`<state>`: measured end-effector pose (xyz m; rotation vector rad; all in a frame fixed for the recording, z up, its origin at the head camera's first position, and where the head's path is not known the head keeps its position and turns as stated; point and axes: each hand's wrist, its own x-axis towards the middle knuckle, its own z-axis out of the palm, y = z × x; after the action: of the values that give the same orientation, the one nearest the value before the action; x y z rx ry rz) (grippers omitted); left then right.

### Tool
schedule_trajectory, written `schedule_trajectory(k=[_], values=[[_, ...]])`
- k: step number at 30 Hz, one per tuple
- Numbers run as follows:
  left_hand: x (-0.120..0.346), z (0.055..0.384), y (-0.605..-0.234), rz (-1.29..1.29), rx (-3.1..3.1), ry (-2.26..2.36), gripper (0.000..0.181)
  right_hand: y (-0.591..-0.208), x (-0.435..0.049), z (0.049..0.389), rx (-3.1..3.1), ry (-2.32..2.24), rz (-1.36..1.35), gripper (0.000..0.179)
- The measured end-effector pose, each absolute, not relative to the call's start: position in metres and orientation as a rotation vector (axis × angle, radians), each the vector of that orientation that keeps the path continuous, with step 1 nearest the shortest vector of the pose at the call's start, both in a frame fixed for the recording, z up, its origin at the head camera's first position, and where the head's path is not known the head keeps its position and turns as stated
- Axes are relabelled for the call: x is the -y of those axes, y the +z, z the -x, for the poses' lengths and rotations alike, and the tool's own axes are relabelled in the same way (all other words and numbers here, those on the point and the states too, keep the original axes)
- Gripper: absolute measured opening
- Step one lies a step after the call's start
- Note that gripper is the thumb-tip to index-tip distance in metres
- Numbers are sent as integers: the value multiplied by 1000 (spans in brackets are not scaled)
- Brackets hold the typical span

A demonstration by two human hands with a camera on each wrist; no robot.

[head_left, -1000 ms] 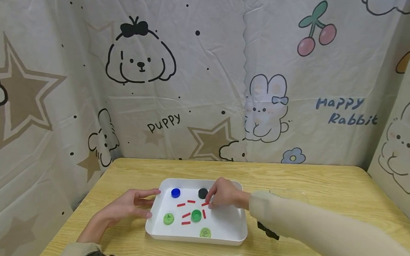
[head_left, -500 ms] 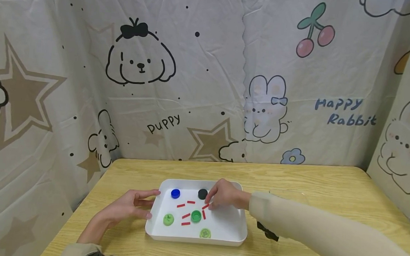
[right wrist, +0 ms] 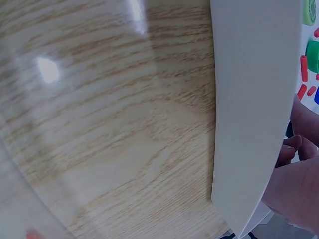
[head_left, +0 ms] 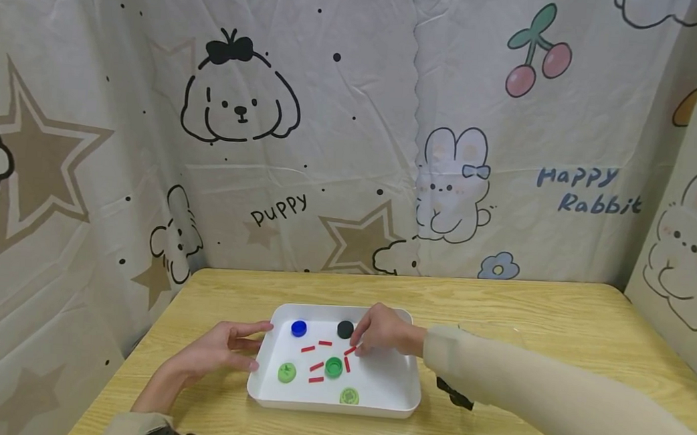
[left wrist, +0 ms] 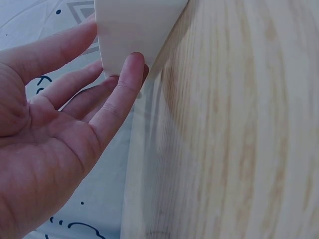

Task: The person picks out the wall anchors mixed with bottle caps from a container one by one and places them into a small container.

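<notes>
A white tray (head_left: 389, 386) lies on the table, holding small red sticks and several bottle caps. My right hand (head_left: 380, 329) reaches over its right part and pinches one red stick (head_left: 350, 351) between thumb and fingertips. That stick's end sits close to another red stick (head_left: 347, 364), right of a green cap (head_left: 333, 367). More red sticks (head_left: 317, 366) lie left of and behind this cap. A black cap (head_left: 344, 329) is just beside my right fingers. My left hand (left wrist: 65, 119) rests its extended fingers against the tray's outer left wall (left wrist: 134, 30).
A blue cap (head_left: 298, 328) sits at the tray's back left. Light green caps lie at the front, one left (head_left: 286, 373) and one by the front wall (head_left: 349, 396). Right of the tray, a clear see-through thing (head_left: 497, 331) stands partly behind the right sleeve (head_left: 507, 367).
The pinched red stick has shifted slightly toward the front and tilted more steeply, its end now nearer the stick beside the green cap. My left hand and the tray stay put.
</notes>
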<state>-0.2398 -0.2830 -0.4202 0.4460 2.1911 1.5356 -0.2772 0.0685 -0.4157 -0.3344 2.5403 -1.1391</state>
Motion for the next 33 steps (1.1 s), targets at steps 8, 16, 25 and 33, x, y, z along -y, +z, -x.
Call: schedule_trajectory(k=[8, 16, 25, 33], values=[[283, 240, -420, -446, -2198, 1530, 80, -417, -68, 277, -2545, -1125, 334, 15], [282, 238, -420, -437, -2203, 1529, 80, -415, -69, 273, -2538, -1127, 350, 13], [281, 237, -419, -440, -2206, 1528, 79, -410, -72, 270, -2549, -1114, 374, 9], [281, 239, -419, -447, -2200, 1527, 79, -400, -73, 270, -2558, -1107, 416, 13]])
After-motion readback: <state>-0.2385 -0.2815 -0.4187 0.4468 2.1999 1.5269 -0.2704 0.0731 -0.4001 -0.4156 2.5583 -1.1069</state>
